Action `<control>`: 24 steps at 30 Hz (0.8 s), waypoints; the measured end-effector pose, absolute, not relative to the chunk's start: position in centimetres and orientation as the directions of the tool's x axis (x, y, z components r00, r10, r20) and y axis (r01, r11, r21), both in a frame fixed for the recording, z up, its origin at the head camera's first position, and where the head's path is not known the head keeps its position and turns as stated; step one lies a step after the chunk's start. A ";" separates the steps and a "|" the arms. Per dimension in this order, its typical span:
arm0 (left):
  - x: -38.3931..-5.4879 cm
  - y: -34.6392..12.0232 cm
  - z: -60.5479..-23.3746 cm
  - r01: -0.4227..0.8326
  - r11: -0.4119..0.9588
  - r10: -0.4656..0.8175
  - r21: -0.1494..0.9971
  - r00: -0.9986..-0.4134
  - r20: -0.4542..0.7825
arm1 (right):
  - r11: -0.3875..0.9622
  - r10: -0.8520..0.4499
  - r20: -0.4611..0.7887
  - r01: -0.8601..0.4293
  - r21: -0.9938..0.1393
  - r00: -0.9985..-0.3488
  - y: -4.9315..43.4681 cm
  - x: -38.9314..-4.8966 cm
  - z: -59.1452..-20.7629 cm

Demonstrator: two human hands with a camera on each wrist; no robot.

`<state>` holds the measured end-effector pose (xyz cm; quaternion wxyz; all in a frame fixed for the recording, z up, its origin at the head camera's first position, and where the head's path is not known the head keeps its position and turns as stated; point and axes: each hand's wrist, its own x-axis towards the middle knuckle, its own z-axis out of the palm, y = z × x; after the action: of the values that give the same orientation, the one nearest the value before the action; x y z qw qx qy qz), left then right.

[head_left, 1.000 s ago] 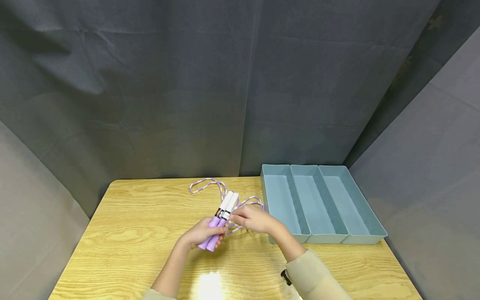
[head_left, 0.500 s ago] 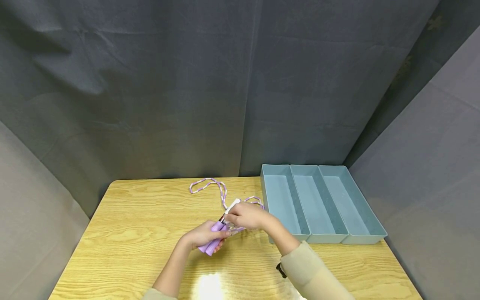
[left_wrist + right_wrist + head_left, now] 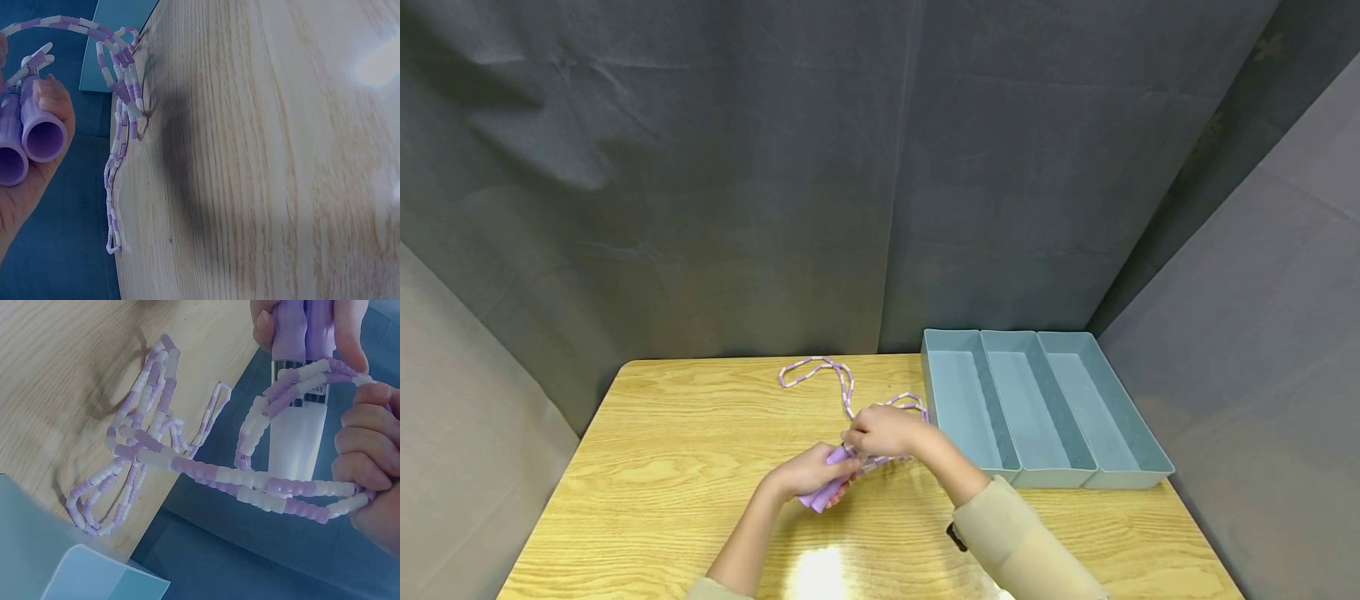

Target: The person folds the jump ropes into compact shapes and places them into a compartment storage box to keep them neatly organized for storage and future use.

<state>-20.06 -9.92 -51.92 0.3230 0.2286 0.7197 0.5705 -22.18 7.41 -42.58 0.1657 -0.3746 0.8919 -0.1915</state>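
A beaded jump rope has purple-and-white handles (image 3: 294, 437) and a rope (image 3: 219, 475) of purple and white beads. My left hand (image 3: 808, 471) grips both handles side by side, their purple ends (image 3: 31, 103) pointing back at the left wrist camera. Close beside it, my right hand (image 3: 887, 429) holds doubled strands of the beaded rope with curled fingers, across the white ends of the handles. One bight of rope arches between the hands in the right wrist view. Other loops lie on the table behind the hands. In the head view, my right hand hides the handles' white ends.
On the right of the wooden table (image 3: 662, 467) stands a blue-grey tray (image 3: 1056, 478) with three long compartments. Part of the rope lies close to its left wall. A dark curtain (image 3: 737, 208) hangs behind the table's back edge.
My right hand has moved slightly left and over the handles' white ends, bringing rope strands across them. My left hand keeps its grip; the handles have tilted a little.
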 end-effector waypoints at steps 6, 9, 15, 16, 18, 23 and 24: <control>-20.0 -9.7 -52.1 -0.003 0.292 0.677 0.957 -0.705 -0.209 | 0.660 -0.722 -0.187 -0.582 -0.474 -0.666 6.8 -22.2 -42.8; -20.0 -9.6 -52.1 -0.003 0.306 0.663 0.952 -0.717 -0.215 | 0.667 -0.717 -0.187 -0.581 -0.466 -0.672 6.7 -22.2 -42.9; -19.7 -9.4 -52.0 0.003 0.336 0.632 0.942 -0.742 -0.223 | 0.683 -0.703 -0.198 -0.572 -0.454 -0.683 6.5 -22.1 -43.0; -19.6 -9.3 -52.0 0.008 0.343 0.628 0.939 -0.746 -0.223 | 0.686 -0.700 -0.203 -0.568 -0.454 -0.684 6.5 -22.1 -43.0; -19.6 -9.2 -51.9 0.026 0.358 0.623 0.933 -0.751 -0.218 | 0.691 -0.696 -0.207 -0.562 -0.455 -0.688 6.5 -22.1 -43.1; -19.4 -9.2 -51.8 0.037 0.381 0.610 0.924 -0.761 -0.221 | 0.691 -0.696 -0.205 -0.563 -0.453 -0.689 6.5 -22.2 -43.2; -19.4 -9.3 -51.8 0.033 0.385 0.605 0.923 -0.764 -0.225 | 0.689 -0.697 -0.202 -0.566 -0.452 -0.688 6.5 -22.3 -43.2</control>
<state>-19.42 -9.27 -51.79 0.2769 0.2033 0.7846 0.5161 -22.26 6.52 -43.20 0.1823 -0.3506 0.9008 -0.1799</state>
